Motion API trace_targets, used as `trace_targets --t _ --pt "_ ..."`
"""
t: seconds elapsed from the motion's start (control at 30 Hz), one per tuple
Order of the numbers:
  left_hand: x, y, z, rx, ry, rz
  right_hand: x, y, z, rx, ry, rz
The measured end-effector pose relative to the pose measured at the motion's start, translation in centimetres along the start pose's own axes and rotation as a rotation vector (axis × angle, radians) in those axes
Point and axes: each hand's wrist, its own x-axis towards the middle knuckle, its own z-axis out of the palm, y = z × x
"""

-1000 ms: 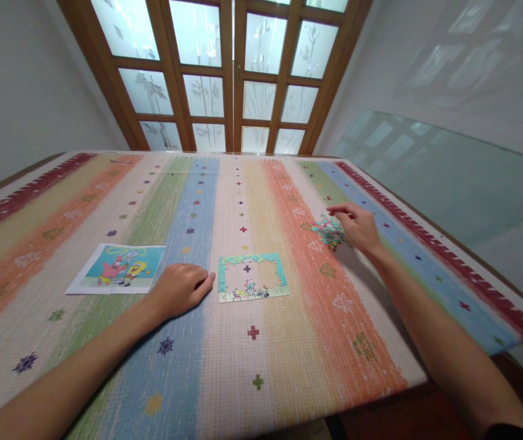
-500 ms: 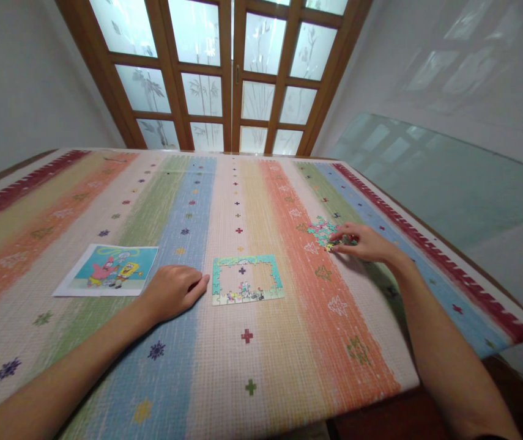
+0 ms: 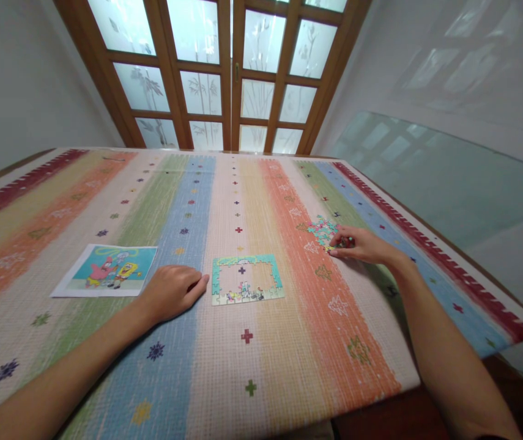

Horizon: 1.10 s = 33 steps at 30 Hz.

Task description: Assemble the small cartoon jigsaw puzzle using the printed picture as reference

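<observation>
Sporting SpongeBob cartoon art: white-edged paper sheet (image 3: 117, 267), just beside left hand (image 3: 174, 292). That hand's loosely curled, can't tell if anything's under it. Jigsaw border (image 3: 247, 296) near its thumb: rectangular, knobbly inner edge, open middle. Right hand (image 3: 364, 243) at heap of loose pieces (image 3: 322, 228), fingers bent, can't tell if pinching one. Striped, woven-look tablecloth (image 3: 298, 348) underneath.

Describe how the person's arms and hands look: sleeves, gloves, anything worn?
The left hand and the right hand are bare: no gloves, watch or bracelet shows. The left forearm and the right forearm are uncovered, without visible markings. Any sleeves can't be clearly made out.
</observation>
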Motion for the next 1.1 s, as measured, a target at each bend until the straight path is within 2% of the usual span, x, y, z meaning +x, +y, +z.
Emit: trace_targets --t 0.23,0.5,0.87,1.1 --pt "0.0 0.0 0.0 -0.022 -0.005 -0.013 -0.4 0.4 -0.1 0.027 -0.050 0.039" --pt "0.1 0.1 -0.1 -0.015 0.013 0.008 -0.4 -0.9 -0.4 -0.021 -0.057 -0.059" --pt "0.1 0.3 -0.3 0.003 0.011 0.000 0.1 -1.9 0.7 -0.001 0.010 0.019" --pt "0.1 0.2 -0.3 -0.011 -0.023 -0.025 -0.1 -2.2 0.3 -0.008 -0.013 0.008"
